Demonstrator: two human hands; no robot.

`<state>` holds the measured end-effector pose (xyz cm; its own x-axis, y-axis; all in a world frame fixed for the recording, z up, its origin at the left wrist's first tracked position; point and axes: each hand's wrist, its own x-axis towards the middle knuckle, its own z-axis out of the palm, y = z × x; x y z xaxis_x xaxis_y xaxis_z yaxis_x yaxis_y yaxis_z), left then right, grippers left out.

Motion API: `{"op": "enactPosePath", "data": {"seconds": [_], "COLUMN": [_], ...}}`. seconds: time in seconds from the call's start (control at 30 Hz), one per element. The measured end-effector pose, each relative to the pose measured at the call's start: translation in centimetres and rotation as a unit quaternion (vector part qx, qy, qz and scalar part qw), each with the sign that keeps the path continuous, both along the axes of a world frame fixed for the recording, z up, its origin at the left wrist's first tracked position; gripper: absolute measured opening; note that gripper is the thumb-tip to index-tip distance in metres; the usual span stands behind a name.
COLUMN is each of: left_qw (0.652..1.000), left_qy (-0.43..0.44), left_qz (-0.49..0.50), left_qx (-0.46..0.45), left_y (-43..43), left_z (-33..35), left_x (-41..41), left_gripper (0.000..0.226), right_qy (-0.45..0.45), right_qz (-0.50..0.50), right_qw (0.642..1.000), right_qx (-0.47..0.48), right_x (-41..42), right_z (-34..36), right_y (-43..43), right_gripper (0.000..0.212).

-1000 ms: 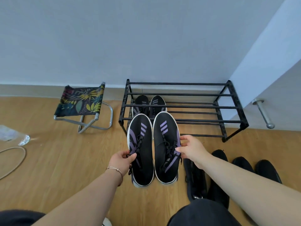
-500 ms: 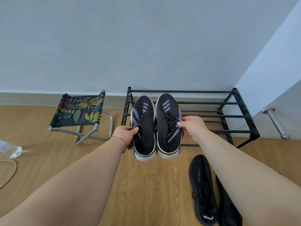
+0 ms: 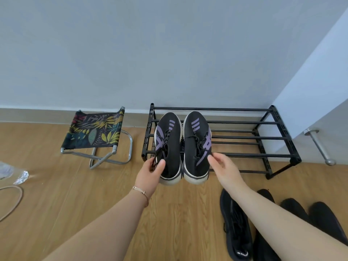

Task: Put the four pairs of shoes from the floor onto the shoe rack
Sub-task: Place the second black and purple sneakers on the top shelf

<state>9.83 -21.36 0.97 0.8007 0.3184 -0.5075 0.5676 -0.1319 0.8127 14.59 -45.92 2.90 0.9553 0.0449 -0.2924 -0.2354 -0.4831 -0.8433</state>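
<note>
A pair of black sneakers with purple stripes [image 3: 181, 146] sat side by side on the top bars at the left end of the black metal shoe rack [image 3: 244, 137], toes toward the wall and white-soled heels jutting out past the front bar, a little above the middle of the frame. The left hand [image 3: 150, 173], a thin bracelet [image 3: 141, 192] on its wrist, was curled around the heel side of the left sneaker, thumb and fingers closed on it near the dangling lace. The right hand [image 3: 224, 167] hung just beside the right sneaker's outer edge with its fingers loosely spread and apart; whether the fingertips touched the shoe I could not tell. Anything on the rack's lower tier was hidden beneath the pair.

On the wooden floor [image 3: 178, 223] at the lower right of the frame lay more black shoes [image 3: 235, 228], partly covered by the right forearm, with two rounded black toes [image 3: 308, 211] further right near the frame's edge. To the left of the rack stood a small folding stool [image 3: 94, 132] with a leaf-patterned fabric seat and chrome legs. At the far left edge lay a clear plastic bottle [image 3: 13, 174] and a thin loop of cord [image 3: 11, 200]. A metal door stop [image 3: 318, 146] stuck out from the pale panel at the right, beyond the rack's end.
</note>
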Motion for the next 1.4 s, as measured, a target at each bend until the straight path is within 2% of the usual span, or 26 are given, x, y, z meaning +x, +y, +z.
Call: {"op": "enactPosePath", "data": {"seconds": [0.07,0.13,0.2,0.27,0.63,0.8,1.07,1.23,1.4], "left_qw": [0.994,0.979,0.965,0.957,0.922,0.905,0.879,0.887,0.874], "left_qy": [-0.018,-0.023,-0.026,-0.034,-0.039,-0.017,0.034,0.028,0.03], "left_qz": [-0.066,-0.11,-0.122,-0.119,-0.156,-0.17,-0.196,-0.192,-0.181], "left_qx": [0.081,0.171,0.23,0.262,0.353,0.391,0.433,0.418,0.45], "left_y": [-0.6,-1.0,-1.2,-1.4,0.7,1.3,1.7,1.8,0.7], "left_z": [-0.3,-1.1,-1.7,-1.9,-1.3,-0.4,0.8,0.4,0.7], "left_x": [-1.7,-2.5,-2.6,-2.4,1.5,4.9,9.4,9.2,7.8], "left_gripper": [0.076,0.089,0.099,0.096,0.091,0.083,0.076,0.078,0.084], "right_qy": [-0.005,-0.02,-0.042,-0.052,-0.079,-0.074,-0.067,-0.07,-0.097], "right_qz": [0.055,0.106,0.126,0.118,0.105,0.118,0.127,0.125,0.139], "right_qw": [0.998,0.992,0.984,0.98,0.982,0.979,0.973,0.969,0.958], "right_qx": [-0.01,-0.058,-0.117,-0.15,-0.138,-0.147,-0.183,-0.201,-0.233], "right_x": [-1.8,-2.6,-2.5,-2.1,1.1,5.2,9.2,9.2,7.9], "right_z": [-0.1,-0.8,-1.4,-2.0,-1.4,-0.5,-2.0,-2.3,-1.4], "right_y": [-0.1,0.1,0.6,1.2,2.9,4.0,4.9,5.2,5.1], "right_gripper": [0.055,0.082,0.103,0.11,0.102,0.086,0.095,0.096,0.096]}}
